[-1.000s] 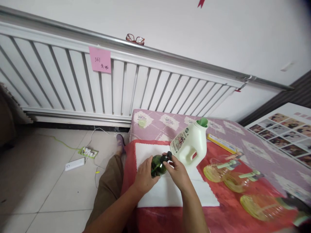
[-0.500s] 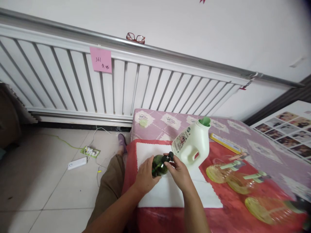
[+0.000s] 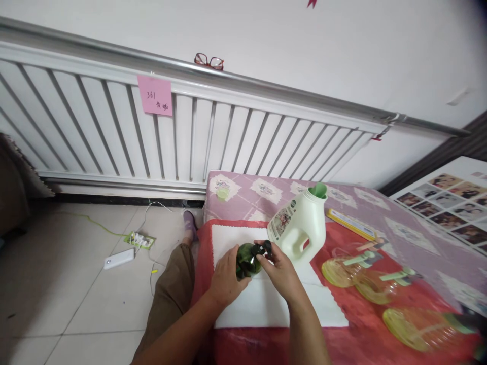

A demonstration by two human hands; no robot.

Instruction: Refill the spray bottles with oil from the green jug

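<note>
A dark green translucent pump bottle is tilted between my hands above a white cloth. My left hand wraps round the bottle's body from the left. On its black pump top, the fingers of my right hand are closed. Just behind my right hand stands a large pale green jug with a handle and a label; its mouth is uncapped and shows green inside. A small pale green cap lies on the patterned cover at the back left.
Several clear bottles with yellow liquid lie on the red cloth at right. Behind them is a yellow box. A white radiator runs along the wall. A power strip and a white power bank lie on the floor.
The camera view has shifted slightly. Both hands keep their hold on the pump bottle and its top, with almost no visible movement; the jug and other bottles stay in place.
</note>
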